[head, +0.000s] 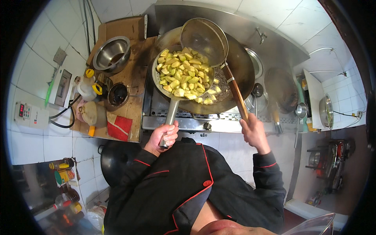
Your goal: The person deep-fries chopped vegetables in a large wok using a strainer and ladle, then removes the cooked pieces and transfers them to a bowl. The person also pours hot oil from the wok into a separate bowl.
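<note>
My left hand (163,137) is closed around the metal handle of a strainer ladle (174,101), which is heaped with yellow-green vegetable chunks (180,73). It is over the left part of a large wok (243,69) on the stove. In my right hand (254,129) is the wooden handle of a round wire-mesh skimmer (204,41); its mesh head overlaps the upper right edge of the chunks. Below the skimmer head, a few more pieces (209,100) lie in bubbling dark liquid or oil in the wok. What lies under the heaped ladle is hidden.
Left of the stove, a cardboard-covered counter (133,76) holds a steel bowl (113,54), a bowl of dark sauce (118,94) and plastic jugs (92,113). At the right are a metal ladle (258,90), a brush-like tool (276,119) and a dark round pan or lid (282,88).
</note>
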Available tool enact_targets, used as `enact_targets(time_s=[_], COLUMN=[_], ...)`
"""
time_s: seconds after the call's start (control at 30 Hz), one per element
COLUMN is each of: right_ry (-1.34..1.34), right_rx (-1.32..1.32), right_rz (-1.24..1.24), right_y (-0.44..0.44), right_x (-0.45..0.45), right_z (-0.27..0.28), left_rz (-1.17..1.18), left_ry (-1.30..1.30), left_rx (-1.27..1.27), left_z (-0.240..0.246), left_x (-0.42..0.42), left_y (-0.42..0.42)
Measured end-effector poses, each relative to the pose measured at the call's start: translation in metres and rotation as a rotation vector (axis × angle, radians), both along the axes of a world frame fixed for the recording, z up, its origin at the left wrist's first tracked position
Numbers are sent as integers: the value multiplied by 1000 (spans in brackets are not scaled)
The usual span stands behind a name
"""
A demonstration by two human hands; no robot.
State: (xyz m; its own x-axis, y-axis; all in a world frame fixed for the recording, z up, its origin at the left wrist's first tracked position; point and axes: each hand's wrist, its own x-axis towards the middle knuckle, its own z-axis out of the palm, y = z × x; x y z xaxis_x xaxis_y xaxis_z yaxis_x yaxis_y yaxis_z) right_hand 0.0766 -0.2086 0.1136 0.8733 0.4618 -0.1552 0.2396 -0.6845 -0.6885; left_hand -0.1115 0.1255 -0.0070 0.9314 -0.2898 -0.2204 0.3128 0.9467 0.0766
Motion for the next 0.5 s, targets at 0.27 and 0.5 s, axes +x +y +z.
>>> enact_targets(time_s=[0.27,0.5], right_ry=[-427,-453], right_rx=[-76,-263], right_rz=[65,-69], right_y=[6,-10], right_x=[18,108], right_z=[-12,-29], left_rz=[0,37], left_ry=[-36,-50], left_rx=[-21,-14], left_z=[-2,-2], left_x=[-1,0], left_y=[1,-9])
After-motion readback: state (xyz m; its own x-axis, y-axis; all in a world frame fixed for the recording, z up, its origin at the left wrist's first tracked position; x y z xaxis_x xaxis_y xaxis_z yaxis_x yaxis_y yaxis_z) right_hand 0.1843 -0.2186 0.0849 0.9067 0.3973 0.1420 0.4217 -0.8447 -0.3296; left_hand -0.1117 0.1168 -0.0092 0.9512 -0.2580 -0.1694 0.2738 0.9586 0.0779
